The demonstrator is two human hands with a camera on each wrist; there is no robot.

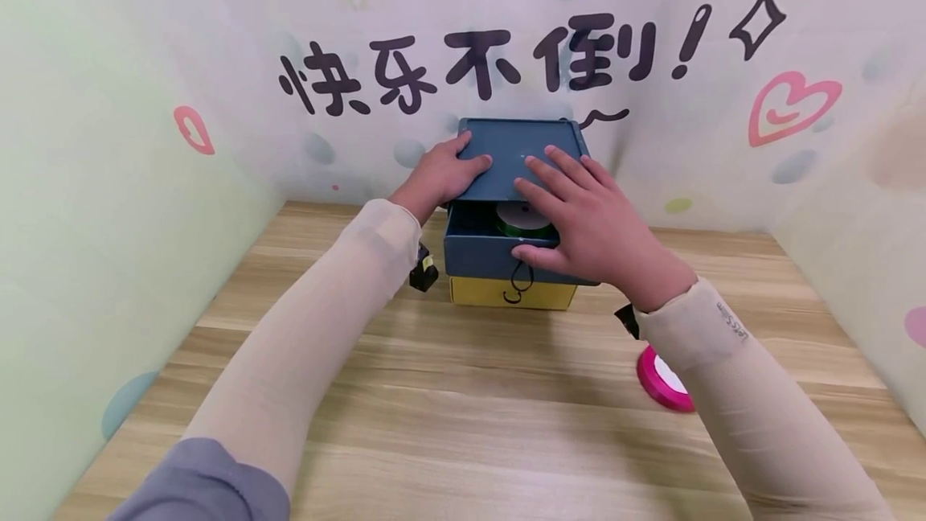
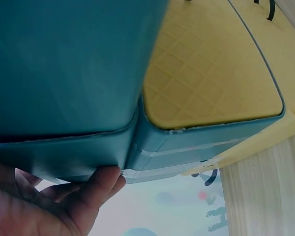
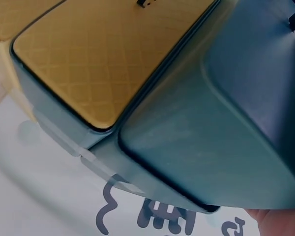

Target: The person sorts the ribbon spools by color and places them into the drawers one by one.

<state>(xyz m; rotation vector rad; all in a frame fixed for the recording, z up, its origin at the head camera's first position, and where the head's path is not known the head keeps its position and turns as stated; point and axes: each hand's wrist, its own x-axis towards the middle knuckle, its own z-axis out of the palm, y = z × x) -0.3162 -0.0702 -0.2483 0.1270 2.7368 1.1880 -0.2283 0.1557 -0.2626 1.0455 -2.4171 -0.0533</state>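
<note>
A small cabinet [image 1: 502, 171] with a blue top stands against the back wall. Its top blue drawer [image 1: 477, 256] is pulled out, showing a spool of green ribbon [image 1: 522, 220] inside. A yellow drawer [image 2: 211, 69] sits closed below it. My left hand [image 1: 441, 175] rests at the cabinet's left top edge, thumb and a finger on the top; the left wrist view has its fingertips at that edge. My right hand [image 1: 596, 223] spreads its fingers over the top's right side, thumb at the blue drawer's front. In the right wrist view, little of that hand shows.
A roll of pink ribbon [image 1: 661, 383] lies on the wooden table [image 1: 463, 424] at right, partly hidden by my right forearm. Black cord loops [image 1: 519, 284] hang from the drawer fronts. A printed backdrop [image 1: 651, 127] closes off the back and sides.
</note>
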